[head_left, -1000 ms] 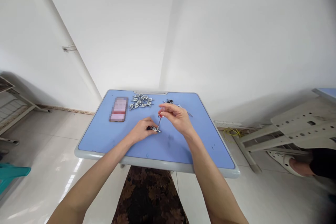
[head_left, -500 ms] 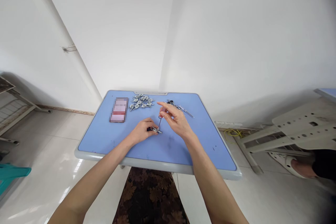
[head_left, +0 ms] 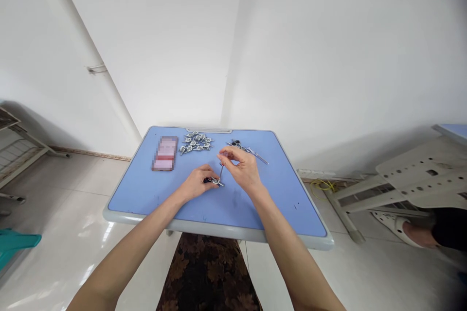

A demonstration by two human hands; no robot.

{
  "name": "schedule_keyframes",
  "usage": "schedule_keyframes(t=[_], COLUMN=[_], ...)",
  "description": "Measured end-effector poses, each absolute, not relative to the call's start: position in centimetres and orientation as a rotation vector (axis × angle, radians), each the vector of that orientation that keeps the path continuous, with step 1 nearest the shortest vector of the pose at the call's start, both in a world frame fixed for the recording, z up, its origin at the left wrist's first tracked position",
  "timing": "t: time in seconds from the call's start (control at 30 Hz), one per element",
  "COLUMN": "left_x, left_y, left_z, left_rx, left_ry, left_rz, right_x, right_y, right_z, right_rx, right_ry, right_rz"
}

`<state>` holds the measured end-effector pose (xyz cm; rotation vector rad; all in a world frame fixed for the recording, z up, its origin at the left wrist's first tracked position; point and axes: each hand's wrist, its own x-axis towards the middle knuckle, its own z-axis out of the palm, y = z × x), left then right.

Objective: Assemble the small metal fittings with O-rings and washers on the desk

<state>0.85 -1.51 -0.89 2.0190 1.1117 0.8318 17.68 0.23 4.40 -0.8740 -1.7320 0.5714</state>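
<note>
On the blue tabletop (head_left: 226, 214), my left hand (head_left: 197, 182) is closed on a small metal fitting (head_left: 218, 182), whose silvery end sticks out past the fingertips. My right hand (head_left: 241, 165) pinches the handle of a screwdriver (head_left: 221, 172) between thumb and fingers. The screwdriver's shaft points down and its tip meets the fitting; the exact contact is too small to make out. Behind my hands lies a pile of similar metal fittings (head_left: 197, 142). More small dark and silvery parts (head_left: 236, 143) lie beyond my right hand, partly covered by it.
A phone (head_left: 165, 153) with a blurred screen lies at the table's left. Thin metal rods (head_left: 257, 155) rest at the back right. A white wall (head_left: 182, 48) rises behind the table. To the right are another desk (head_left: 408, 180) and a person's foot in a white clog (head_left: 396, 227); a teal stool (head_left: 18, 243) stands left.
The fingers of my right hand have closed in around the screwdriver's handle, the index finger no longer stretched out. My left hand holds the fitting in nearly the same place.
</note>
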Motion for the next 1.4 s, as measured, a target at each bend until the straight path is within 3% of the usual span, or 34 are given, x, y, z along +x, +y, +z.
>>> schedule_keyframes(t=[0.63,1.03,1.4], left_x=[-0.7,0.2,0.3], left_y=[-0.5,-1.3,-1.3], left_z=[-0.5,-0.6,-0.8], left_rx=[1.849,2.052,2.056], left_ry=[0.985,1.069,1.059], left_rz=[0.836,0.804,0.817], right_x=[18.8,17.8,17.4], right_y=[1.0,-0.4,-0.7], right_z=[4.7,4.2,3.7], right_rx=[-0.818,-0.789,-0.758], right_ry=[-1.100,-1.599,-1.716], right_rz=[0.878,0.702,0.640])
